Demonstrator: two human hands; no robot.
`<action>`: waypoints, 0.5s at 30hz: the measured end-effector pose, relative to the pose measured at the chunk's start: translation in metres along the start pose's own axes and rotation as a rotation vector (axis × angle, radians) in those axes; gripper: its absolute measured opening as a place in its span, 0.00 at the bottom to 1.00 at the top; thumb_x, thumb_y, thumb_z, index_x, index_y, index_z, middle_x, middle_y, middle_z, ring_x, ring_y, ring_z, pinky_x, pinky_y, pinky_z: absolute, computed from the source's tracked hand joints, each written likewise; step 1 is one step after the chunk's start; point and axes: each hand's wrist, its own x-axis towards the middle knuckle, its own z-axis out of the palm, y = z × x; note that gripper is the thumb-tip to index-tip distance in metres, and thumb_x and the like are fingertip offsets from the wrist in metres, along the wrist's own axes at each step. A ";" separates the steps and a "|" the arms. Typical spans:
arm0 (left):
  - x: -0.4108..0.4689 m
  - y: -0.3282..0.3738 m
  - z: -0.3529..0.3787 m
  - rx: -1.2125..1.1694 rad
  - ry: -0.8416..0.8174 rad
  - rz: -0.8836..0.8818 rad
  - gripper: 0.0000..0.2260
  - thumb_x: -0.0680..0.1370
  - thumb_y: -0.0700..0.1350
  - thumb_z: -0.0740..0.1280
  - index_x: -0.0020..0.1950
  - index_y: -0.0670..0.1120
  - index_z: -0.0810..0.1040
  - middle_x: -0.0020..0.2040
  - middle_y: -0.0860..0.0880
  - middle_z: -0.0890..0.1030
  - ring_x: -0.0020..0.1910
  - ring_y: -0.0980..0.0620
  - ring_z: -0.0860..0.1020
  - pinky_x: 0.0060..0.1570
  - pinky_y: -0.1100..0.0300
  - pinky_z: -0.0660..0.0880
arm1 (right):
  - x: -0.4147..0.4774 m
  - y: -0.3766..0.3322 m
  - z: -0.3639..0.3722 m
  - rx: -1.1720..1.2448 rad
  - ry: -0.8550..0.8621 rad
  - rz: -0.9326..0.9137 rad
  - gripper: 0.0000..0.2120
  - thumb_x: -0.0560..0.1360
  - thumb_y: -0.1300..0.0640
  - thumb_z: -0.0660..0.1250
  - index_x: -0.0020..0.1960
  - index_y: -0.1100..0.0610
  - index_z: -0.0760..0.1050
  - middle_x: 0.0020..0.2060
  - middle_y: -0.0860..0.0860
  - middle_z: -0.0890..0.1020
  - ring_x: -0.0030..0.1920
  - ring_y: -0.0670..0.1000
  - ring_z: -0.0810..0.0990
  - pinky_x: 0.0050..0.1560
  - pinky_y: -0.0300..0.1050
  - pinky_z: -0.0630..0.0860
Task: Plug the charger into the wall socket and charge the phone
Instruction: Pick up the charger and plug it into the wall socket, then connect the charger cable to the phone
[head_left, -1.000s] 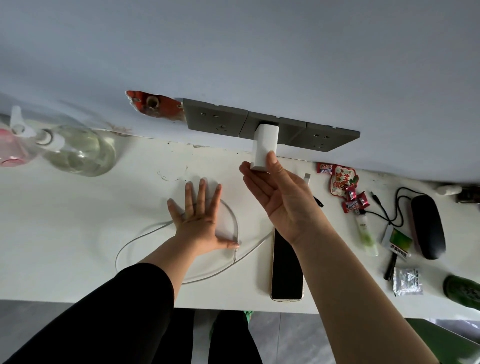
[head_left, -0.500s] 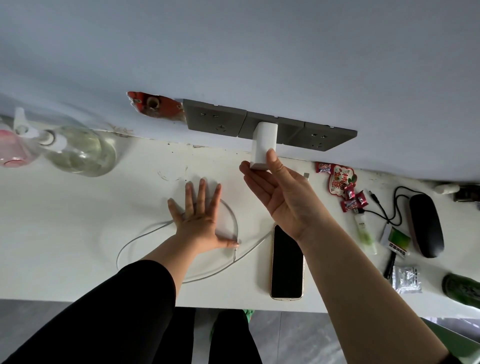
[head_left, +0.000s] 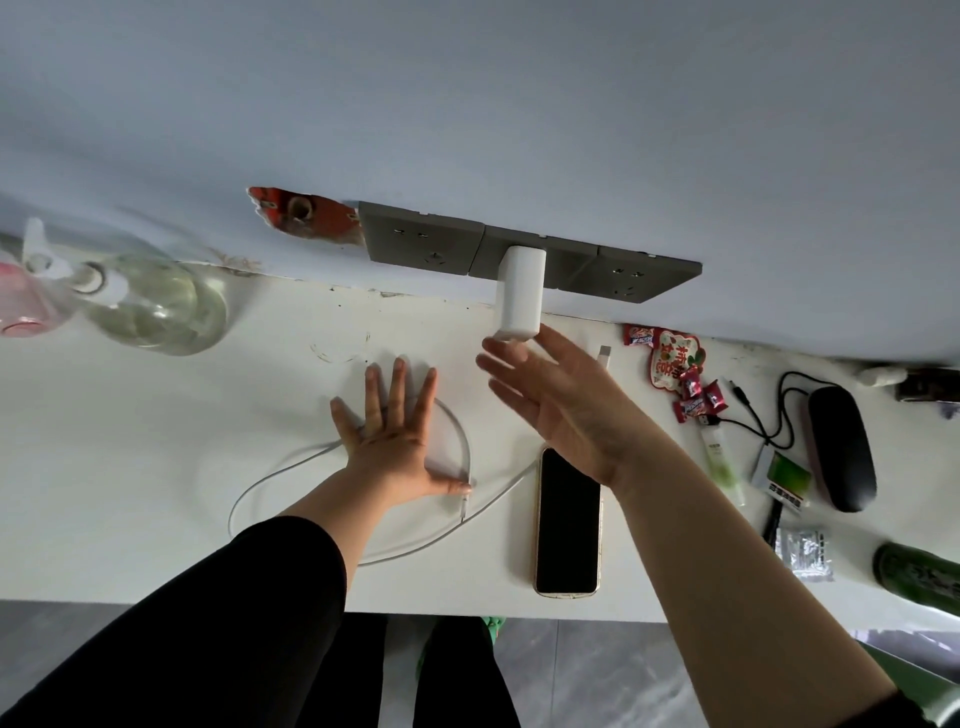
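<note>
Charger (head_left: 519, 291) in grey socket (head_left: 530, 260) — white desk (head_left: 156, 441).

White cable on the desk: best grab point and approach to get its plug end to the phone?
Take the white cable just behind its small connector, which lies beside the left hand thumb. Come from above with a thumb-and-finger pinch across its width: the tip lies flat on the desk, and the stiff connector probably steers better than the slack loop. The phone sits just right of it.
</note>
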 end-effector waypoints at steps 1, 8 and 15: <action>0.000 0.000 0.000 0.002 -0.002 -0.001 0.65 0.47 0.81 0.60 0.66 0.62 0.19 0.62 0.55 0.12 0.62 0.47 0.13 0.62 0.29 0.29 | -0.003 0.002 -0.008 -0.097 0.001 0.064 0.35 0.64 0.54 0.76 0.68 0.56 0.68 0.59 0.54 0.80 0.59 0.50 0.81 0.61 0.47 0.76; 0.001 0.001 0.002 0.016 0.006 -0.003 0.64 0.46 0.82 0.59 0.64 0.63 0.18 0.63 0.53 0.13 0.61 0.46 0.13 0.62 0.28 0.30 | 0.014 0.038 -0.084 -0.555 0.872 0.061 0.15 0.71 0.54 0.73 0.54 0.60 0.78 0.42 0.55 0.82 0.39 0.52 0.78 0.41 0.47 0.77; 0.000 0.001 0.002 0.014 0.007 0.007 0.65 0.46 0.81 0.59 0.66 0.62 0.19 0.63 0.54 0.12 0.61 0.47 0.13 0.62 0.28 0.30 | 0.050 0.041 -0.093 -0.484 0.943 0.047 0.11 0.71 0.52 0.73 0.35 0.53 0.74 0.36 0.52 0.82 0.40 0.54 0.81 0.37 0.44 0.75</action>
